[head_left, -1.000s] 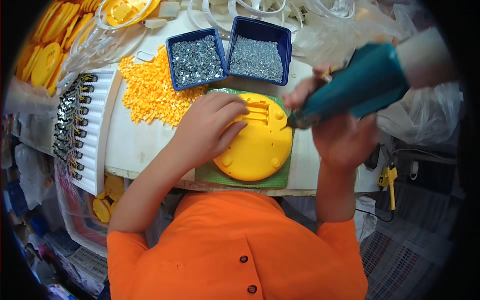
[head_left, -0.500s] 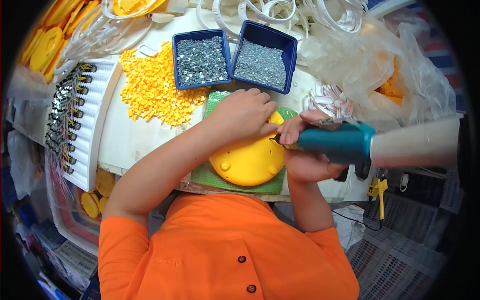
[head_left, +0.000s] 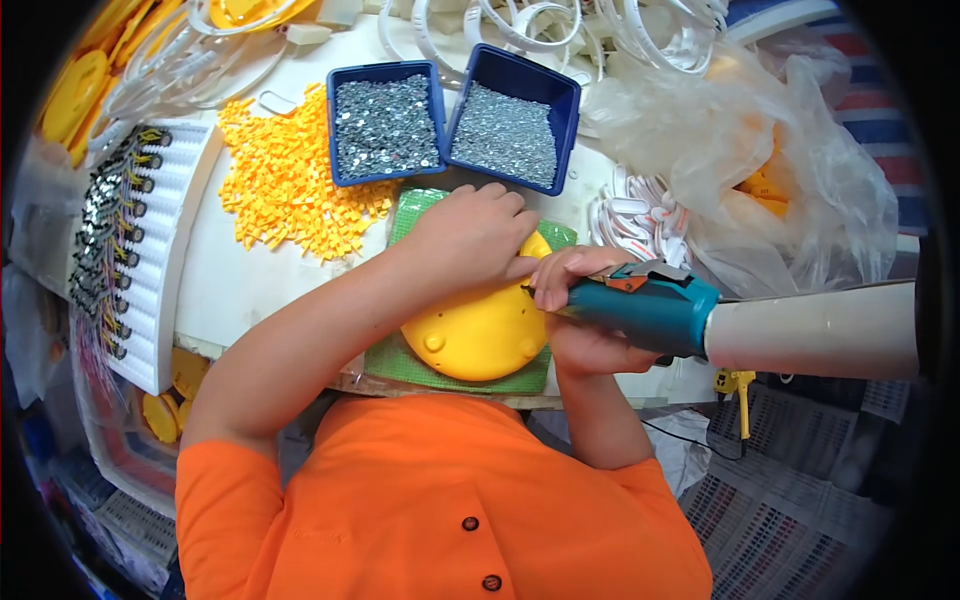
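A round yellow plastic shell with small holes and round bumps lies on a green mat at the table's front edge. My left hand rests over its far side, fingers bent and gripping it; part of the shell is hidden beneath. My right hand is wrapped around the front of a teal electric screwdriver, which lies nearly level, its dark tip pointing left at the shell's right part, near my left thumb. Whether a screw sits at the tip is too small to tell.
Behind the mat stand two blue bins, one of washer-like metal pieces, another of small screws. Left are a pile of small yellow parts and a white ridged tray with wired parts. Right are white oval pieces and a plastic bag.
The whole view has shifted slightly. The screwdriver has rolled a little in my right hand, so a metal lever on its top now shows. Both hands stay at the yellow shell.
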